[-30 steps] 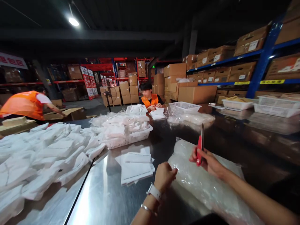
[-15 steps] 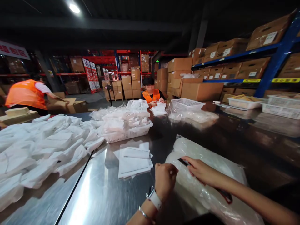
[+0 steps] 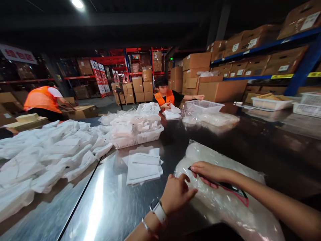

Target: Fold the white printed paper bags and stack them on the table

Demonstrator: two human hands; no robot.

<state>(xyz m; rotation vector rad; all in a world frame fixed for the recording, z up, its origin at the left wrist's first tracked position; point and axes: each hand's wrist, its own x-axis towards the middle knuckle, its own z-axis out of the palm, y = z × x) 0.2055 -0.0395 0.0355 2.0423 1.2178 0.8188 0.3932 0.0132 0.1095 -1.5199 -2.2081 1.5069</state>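
Observation:
A large clear plastic bag packed with whitish contents lies on the metal table in front of me. My right hand rests over the bag's upper part, closed around a utility knife. The dark tip pokes out past my fingers, and the dark handle with a red cord shows behind my palm. My left hand, wearing a watch and a bracelet, is at the bag's left edge. Its thumb and index finger are spread, with nothing seen between them. Whether it touches the plastic I cannot tell.
White papers lie left of the bag. Behind them stands a white basket of small packets, beside a heap of white bags. Across the table sits a co-worker; another person bends over cartons. More baskets stand right.
My left hand has opened from a curled fist, its thumb and index finger now apart. My right hand has turned slightly, showing more of the knife's handle. The seated co-worker has reached toward a basket.

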